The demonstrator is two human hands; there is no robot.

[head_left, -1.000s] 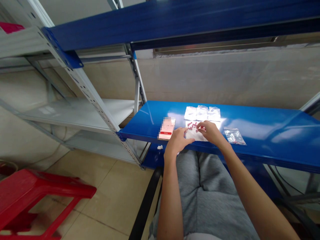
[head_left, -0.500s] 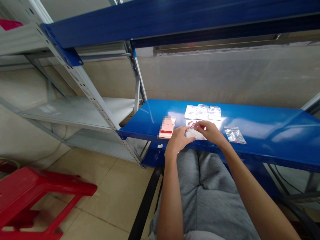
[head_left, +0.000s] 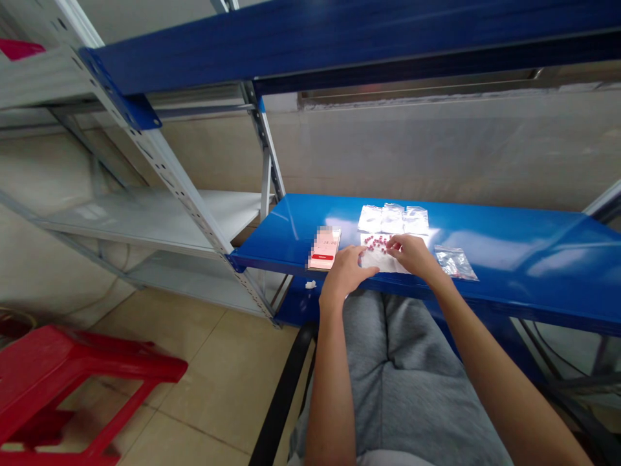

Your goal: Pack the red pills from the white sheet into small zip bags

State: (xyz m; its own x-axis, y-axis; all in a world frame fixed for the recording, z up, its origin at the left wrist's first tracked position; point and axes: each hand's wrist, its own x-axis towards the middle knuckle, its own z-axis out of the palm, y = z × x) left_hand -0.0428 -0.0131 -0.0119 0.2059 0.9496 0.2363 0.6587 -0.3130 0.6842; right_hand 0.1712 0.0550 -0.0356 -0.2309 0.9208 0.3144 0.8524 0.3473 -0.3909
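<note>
Several small dark-red beads (head_left: 374,243) lie scattered on a white sheet (head_left: 383,262) that looks like paper, near the front edge of the blue shelf. Along the left side of the sheet rests my left hand (head_left: 347,268), thumb and fingers spread apart. My right hand (head_left: 412,254) is over the sheet's right side, its thumb and fingertips pinched together at the edge of the beads. Whatever the pinch holds is too small to make out. Behind the sheet lie clear plastic bags (head_left: 393,219) in a row.
A phone (head_left: 325,249) with a lit screen lies left of my left hand. To the right is another clear zip bag (head_left: 456,263) with something small and reddish inside. A blue beam (head_left: 339,39) crosses overhead. A red stool (head_left: 87,362) stands on the floor at left.
My right hand has moved slightly to the right, uncovering more of the red beads. My left hand stays in nearly the same place.
</note>
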